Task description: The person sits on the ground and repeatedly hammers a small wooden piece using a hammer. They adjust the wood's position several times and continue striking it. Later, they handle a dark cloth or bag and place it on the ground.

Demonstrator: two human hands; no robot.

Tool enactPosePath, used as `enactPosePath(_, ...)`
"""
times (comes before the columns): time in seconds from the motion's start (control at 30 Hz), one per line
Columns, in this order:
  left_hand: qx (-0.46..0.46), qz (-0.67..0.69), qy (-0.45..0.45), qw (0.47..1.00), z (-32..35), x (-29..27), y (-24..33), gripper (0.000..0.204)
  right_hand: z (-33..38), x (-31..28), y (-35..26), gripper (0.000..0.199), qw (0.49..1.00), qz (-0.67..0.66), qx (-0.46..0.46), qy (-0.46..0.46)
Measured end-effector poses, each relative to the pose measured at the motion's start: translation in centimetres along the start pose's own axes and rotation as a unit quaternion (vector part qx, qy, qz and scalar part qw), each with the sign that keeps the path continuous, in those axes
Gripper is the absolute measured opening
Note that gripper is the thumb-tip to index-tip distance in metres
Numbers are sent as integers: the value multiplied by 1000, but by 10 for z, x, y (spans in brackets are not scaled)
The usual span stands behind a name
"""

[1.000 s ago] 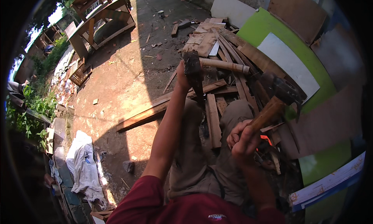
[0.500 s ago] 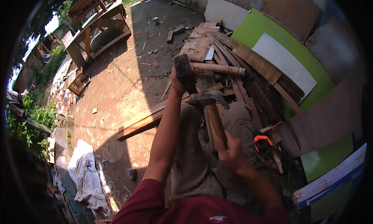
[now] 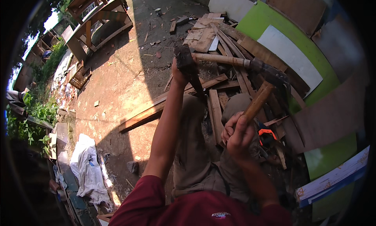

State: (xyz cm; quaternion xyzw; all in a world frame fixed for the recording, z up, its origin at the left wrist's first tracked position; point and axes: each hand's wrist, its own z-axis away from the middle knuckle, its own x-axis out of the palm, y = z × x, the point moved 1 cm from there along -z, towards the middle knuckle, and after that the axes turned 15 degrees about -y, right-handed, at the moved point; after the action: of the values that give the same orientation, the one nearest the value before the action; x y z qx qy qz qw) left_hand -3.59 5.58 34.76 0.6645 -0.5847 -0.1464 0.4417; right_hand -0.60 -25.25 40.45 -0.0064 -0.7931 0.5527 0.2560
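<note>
My left hand (image 3: 179,74) is wrapped round a dark, blocky piece (image 3: 185,58) with a squared top, held out above my left knee; a dark length runs down from it. A pale round wooden handle (image 3: 221,59) extends rightward beside that block; whether the two are joined I cannot tell. In my right hand (image 3: 237,134), closed round the wooden grip, a claw hammer (image 3: 259,99) is raised over my right knee. Its dark head is up and to the right, apart from the block.
Scrap boards (image 3: 201,36) and planks are piled ahead. A long timber (image 3: 143,118) lies beyond my left knee. Green panels (image 3: 258,18) and other sheets lean at the right, near an orange-and-black tool (image 3: 267,135). A white sack (image 3: 84,167) lies at left; wooden furniture (image 3: 98,24) stands far left.
My right hand has lifted the hammer and swung its head away to the right, from beside the dark block. My left hand keeps its hold on the block.
</note>
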Motion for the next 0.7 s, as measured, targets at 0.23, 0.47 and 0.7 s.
enactPosePath(0.23,-10,-61,73,995,1,-14,-10,38,17,0,12,37,998,26,52,-29)
enactPosePath(0.47,56,-476,19,877,-16,-3,-23,46,17,-2,23,35,952,299,11,-55)
enactPosePath(0.7,168,-570,55,802,-19,8,-34,9,11,-15,31,34,961,274,-21,14)
